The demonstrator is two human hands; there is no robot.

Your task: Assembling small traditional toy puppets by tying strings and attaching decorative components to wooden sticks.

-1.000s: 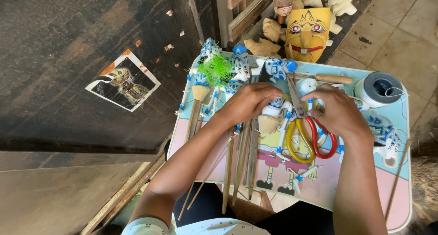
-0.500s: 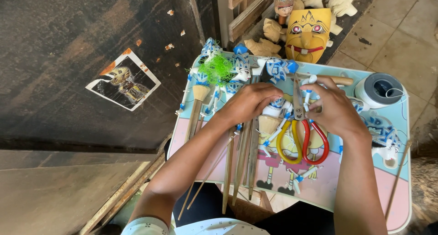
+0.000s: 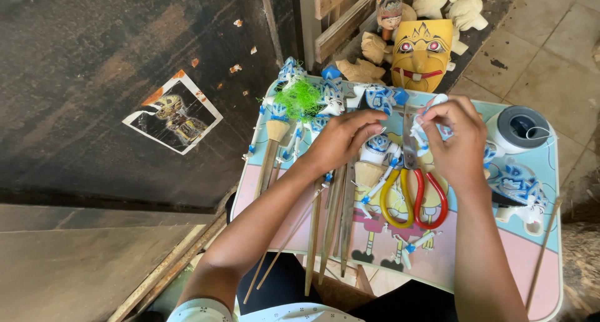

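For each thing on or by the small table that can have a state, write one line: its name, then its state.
Scissors: lying flat, blades shut.
Blue-and-white rod puppets: lying flat, rods toward the person.
Spool of thread: standing on end.
Yellow mask: propped up, face outward.
Left hand: resting on the puppets.
Right hand: fingers pinching a small white piece.

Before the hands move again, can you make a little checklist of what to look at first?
1. Left hand rests on the blue-and-white stick puppets: ok.
2. Right hand pinches a small white puppet part: ok; which part, cannot tell.
3. Scissors with one yellow and one red handle lie flat, blades shut: ok.
4. Grey spool of thread stands beside the right hand: ok.
5. Thin wooden rods stick out past the table edge: not ok.
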